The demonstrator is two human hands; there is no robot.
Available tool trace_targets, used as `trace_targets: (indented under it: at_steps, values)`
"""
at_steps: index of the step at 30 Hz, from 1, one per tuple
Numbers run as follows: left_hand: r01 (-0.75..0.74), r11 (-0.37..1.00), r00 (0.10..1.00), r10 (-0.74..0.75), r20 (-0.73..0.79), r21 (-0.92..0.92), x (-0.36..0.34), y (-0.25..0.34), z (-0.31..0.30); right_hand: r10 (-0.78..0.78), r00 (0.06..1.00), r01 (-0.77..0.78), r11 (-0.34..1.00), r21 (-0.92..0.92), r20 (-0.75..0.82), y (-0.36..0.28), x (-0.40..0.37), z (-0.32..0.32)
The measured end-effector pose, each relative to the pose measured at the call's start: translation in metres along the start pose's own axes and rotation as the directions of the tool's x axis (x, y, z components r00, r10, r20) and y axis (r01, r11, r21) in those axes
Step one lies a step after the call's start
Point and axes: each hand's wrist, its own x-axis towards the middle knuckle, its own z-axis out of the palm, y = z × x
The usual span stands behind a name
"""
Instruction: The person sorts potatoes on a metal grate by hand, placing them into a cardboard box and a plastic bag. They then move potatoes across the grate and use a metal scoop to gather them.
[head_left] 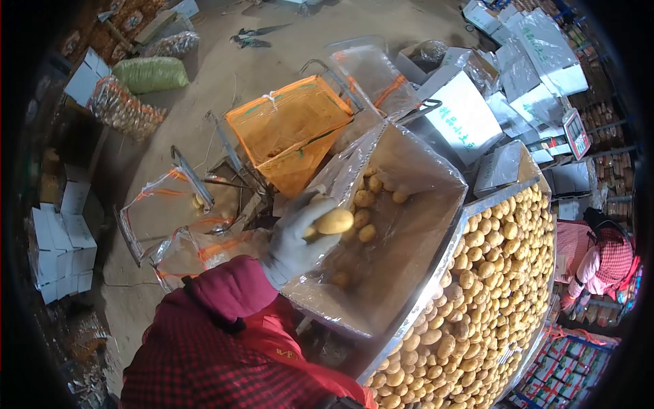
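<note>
There was the gloved left hand (303, 238), fingers clamped on a potato (334, 221), right over the left side of the plastic-lined box (409, 273)! The right hand was out of shot, so its fingers couldn't be told. Loose potatoes (364, 198) lay inside, and alongside, look, a metal-edged table (431, 293) was heaped with more! Just beyond stood an orange bag (289, 126), then white cartons (463, 123), with a person in checks (606, 255) off right.
</note>
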Motion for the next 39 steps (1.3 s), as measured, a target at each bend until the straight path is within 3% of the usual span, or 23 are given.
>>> trace_targets:
  at_steps: [2,6,13,17,18,19,23,25,28,29,32,36,38,39]
  values:
    - [-0.114,0.989,0.993,0.110,0.037,0.099,0.000,0.000,-0.001,0.002,1.000,-0.002,1.000,-0.010,0.003,0.000,0.001,0.000]
    - [-0.195,0.972,0.980,0.189,0.060,0.128,-0.008,-0.005,0.000,-0.010,1.000,0.011,0.999,-0.036,0.010,-0.001,0.002,-0.003]
    - [-0.142,0.986,0.987,0.135,0.083,0.090,-0.004,-0.005,-0.008,-0.021,1.000,0.022,0.998,-0.065,0.021,-0.007,0.000,-0.010]
    - [-0.036,0.999,0.999,0.036,-0.021,0.011,0.002,-0.043,-0.012,-0.031,0.999,0.031,0.997,-0.073,0.011,-0.013,-0.005,-0.023]
    - [0.312,0.872,0.945,-0.326,0.027,-0.377,0.006,-0.049,-0.016,-0.032,0.999,0.032,0.996,-0.079,0.007,-0.015,-0.007,-0.027]
    - [0.562,0.497,0.770,-0.606,0.199,-0.661,0.009,-0.053,-0.019,-0.030,1.000,0.030,0.996,-0.087,0.005,-0.015,-0.010,-0.030]
    - [0.603,0.451,0.737,-0.632,0.242,-0.658,0.021,-0.060,-0.026,-0.026,1.000,0.025,0.995,-0.094,-0.005,-0.018,-0.013,-0.039]
    - [0.536,0.356,0.734,-0.645,0.213,-0.766,0.028,-0.053,-0.028,-0.027,1.000,0.027,0.995,-0.098,-0.007,-0.019,-0.013,-0.043]
    - [0.493,0.313,0.770,-0.592,0.239,-0.812,0.039,-0.089,-0.027,-0.028,1.000,0.027,0.995,-0.094,-0.008,-0.020,-0.012,-0.048]
    - [0.493,0.316,0.772,-0.588,0.241,-0.811,0.049,-0.094,-0.029,-0.034,0.999,0.033,0.995,-0.093,-0.011,-0.020,-0.012,-0.050]
    - [0.459,0.536,0.775,-0.631,0.025,-0.709,0.092,-0.121,-0.030,-0.035,0.999,0.034,0.996,-0.081,-0.008,-0.018,-0.009,-0.054]
    - [0.336,0.651,0.815,-0.563,-0.136,-0.680,0.157,-0.165,-0.041,-0.043,0.999,0.043,0.997,-0.060,-0.008,-0.014,-0.009,-0.060]
    - [0.309,0.836,0.855,-0.453,-0.252,-0.453,0.179,-0.209,-0.047,-0.050,0.999,0.050,0.997,-0.055,-0.014,-0.013,-0.009,-0.060]
    - [0.305,0.837,0.858,-0.448,-0.250,-0.454,0.186,-0.210,-0.051,-0.047,0.999,0.046,0.997,-0.055,-0.014,-0.012,-0.009,-0.059]
